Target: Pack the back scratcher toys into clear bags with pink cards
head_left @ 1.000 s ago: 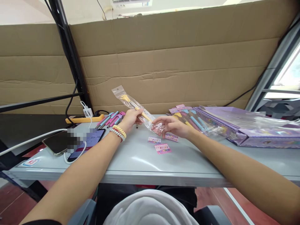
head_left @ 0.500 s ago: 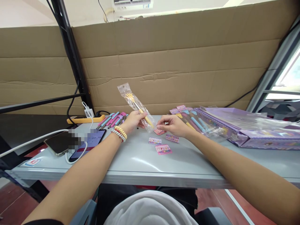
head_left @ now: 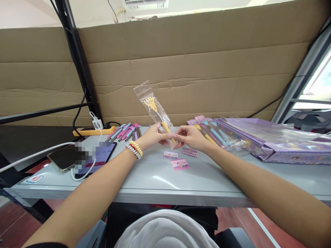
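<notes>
A yellow back scratcher point(head_left: 152, 103) with a hand-shaped head is inside a clear plastic bag point(head_left: 143, 90), tilted with its head up and to the left. Round the lower part of the bag, my left hand point(head_left: 155, 136) is closed, its thumb near the bottom end. My right hand point(head_left: 190, 137) pinches the bag's bottom corner, and the fingertips of both hands nearly meet there. Just below lie a pink card point(head_left: 180, 164), a purple card point(head_left: 189, 152) and a whitish card point(head_left: 170, 155). Another card is partly hidden under my right hand.
Loose back scratchers point(head_left: 125, 131) in pink, blue and purple lie behind my left wrist. Bagged back scratchers point(head_left: 216, 132) rest against a purple box point(head_left: 284, 151) on the right. A phone point(head_left: 68, 157), a tablet point(head_left: 103, 156) and a white cable point(head_left: 85, 177) are at left.
My left hand has shifted right and lower along the bag, closer to my right hand. The bag stands more upright, its scratcher head now turned to face me. My right hand now pinches the bag's bottom.
</notes>
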The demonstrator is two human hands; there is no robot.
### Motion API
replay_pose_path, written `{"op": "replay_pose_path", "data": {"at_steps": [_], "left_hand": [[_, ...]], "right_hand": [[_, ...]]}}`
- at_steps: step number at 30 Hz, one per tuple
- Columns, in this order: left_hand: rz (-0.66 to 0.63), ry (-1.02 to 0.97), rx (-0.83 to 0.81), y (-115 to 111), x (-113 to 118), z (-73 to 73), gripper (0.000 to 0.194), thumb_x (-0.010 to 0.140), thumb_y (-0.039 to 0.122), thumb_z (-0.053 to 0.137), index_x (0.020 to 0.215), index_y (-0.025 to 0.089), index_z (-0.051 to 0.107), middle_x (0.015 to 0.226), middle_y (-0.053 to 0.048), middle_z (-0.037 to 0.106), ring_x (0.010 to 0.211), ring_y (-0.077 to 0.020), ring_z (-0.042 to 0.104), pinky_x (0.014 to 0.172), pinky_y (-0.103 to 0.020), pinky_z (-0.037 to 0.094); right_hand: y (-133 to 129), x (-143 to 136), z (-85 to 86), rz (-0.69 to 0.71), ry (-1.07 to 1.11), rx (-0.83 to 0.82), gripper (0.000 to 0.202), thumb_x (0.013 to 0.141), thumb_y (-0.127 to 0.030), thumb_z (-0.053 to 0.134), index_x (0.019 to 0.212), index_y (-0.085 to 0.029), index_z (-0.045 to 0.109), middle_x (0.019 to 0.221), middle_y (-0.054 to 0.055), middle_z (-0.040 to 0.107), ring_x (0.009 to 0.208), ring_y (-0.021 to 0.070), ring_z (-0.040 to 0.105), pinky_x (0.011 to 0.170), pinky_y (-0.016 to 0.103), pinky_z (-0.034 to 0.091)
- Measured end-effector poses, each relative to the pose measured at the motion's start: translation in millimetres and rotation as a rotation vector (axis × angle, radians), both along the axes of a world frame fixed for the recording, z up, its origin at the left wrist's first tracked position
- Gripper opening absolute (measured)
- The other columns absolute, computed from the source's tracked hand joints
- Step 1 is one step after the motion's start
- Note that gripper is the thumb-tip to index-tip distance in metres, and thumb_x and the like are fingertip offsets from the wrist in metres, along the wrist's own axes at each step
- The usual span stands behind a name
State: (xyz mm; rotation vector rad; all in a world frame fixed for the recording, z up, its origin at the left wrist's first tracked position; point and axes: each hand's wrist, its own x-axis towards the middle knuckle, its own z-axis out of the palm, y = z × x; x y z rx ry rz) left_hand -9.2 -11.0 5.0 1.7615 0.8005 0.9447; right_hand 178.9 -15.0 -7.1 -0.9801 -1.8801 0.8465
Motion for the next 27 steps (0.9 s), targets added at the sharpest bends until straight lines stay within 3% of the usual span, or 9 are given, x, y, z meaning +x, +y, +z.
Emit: {"op": "replay_pose_path", "data": {"at_steps": [7,12,16,19,22,27], "left_hand": [[0.049,0.039,0.067,-1.0,3.4,-4.0,0.050,0.062,0.029,0.077,0.091,0.017,0.039,0.067,0.001,0.062,0.061,-0.0137,0.062,0.056,-0.028,0.050],[0.032,-0.016,0.094,-4.8,6.3,-3.4,0.051,0.064,0.026,0.075,0.100,0.018,0.039,0.076,0.002,0.061,0.067,-0.0130,0.062,0.058,-0.026,0.049],[-0.055,-0.074,0.048,-6.9,5.6,-1.7,0.056,0.062,0.024,0.076,0.105,0.018,0.040,0.077,0.002,0.061,0.069,-0.0134,0.063,0.060,-0.026,0.049],[-0.092,-0.075,0.051,-4.6,3.2,-1.5,0.058,0.059,0.024,0.078,0.105,0.018,0.043,0.074,0.002,0.061,0.067,-0.0128,0.062,0.057,-0.024,0.047],[-0.114,-0.026,0.060,-0.7,1.1,-2.8,0.048,0.060,0.025,0.077,0.098,0.015,0.051,0.073,0.001,0.062,0.065,-0.0116,0.060,0.056,-0.024,0.047],[-0.074,0.010,0.063,3.0,0.8,-6.4,0.044,0.064,0.031,0.075,0.098,0.011,0.055,0.076,-0.004,0.064,0.066,-0.0128,0.061,0.058,-0.027,0.050]], "right_hand": [[1.2,0.0,0.6,-0.040,-0.017,0.025,0.038,0.063,-0.048,0.075,0.066,-0.016,0.054,0.060,0.005,0.063,0.054,0.0157,0.060,0.049,0.029,0.051],[-0.7,-0.5,1.8,0.051,0.068,-0.060,0.042,0.061,-0.046,0.076,0.074,-0.019,0.047,0.055,-0.001,0.057,0.049,0.0125,0.056,0.046,0.027,0.049],[-5.1,1.0,5.5,0.140,0.040,-0.142,0.043,0.067,-0.049,0.071,0.086,-0.020,0.045,0.057,-0.005,0.056,0.047,0.0105,0.053,0.044,0.024,0.045],[-6.1,2.8,7.3,0.240,-0.105,-0.223,0.040,0.075,-0.055,0.060,0.078,-0.016,0.053,0.059,-0.001,0.055,0.049,0.0101,0.053,0.047,0.025,0.044],[-4.2,4.1,7.2,0.315,-0.184,-0.288,0.049,0.076,-0.063,0.052,0.072,-0.014,0.056,0.052,-0.001,0.050,0.046,0.0103,0.049,0.050,0.027,0.043],[-3.7,3.6,6.5,0.273,-0.230,-0.156,0.050,0.077,-0.064,0.048,0.065,-0.016,0.054,0.049,-0.004,0.042,0.044,0.0088,0.042,0.048,0.025,0.037]]}}
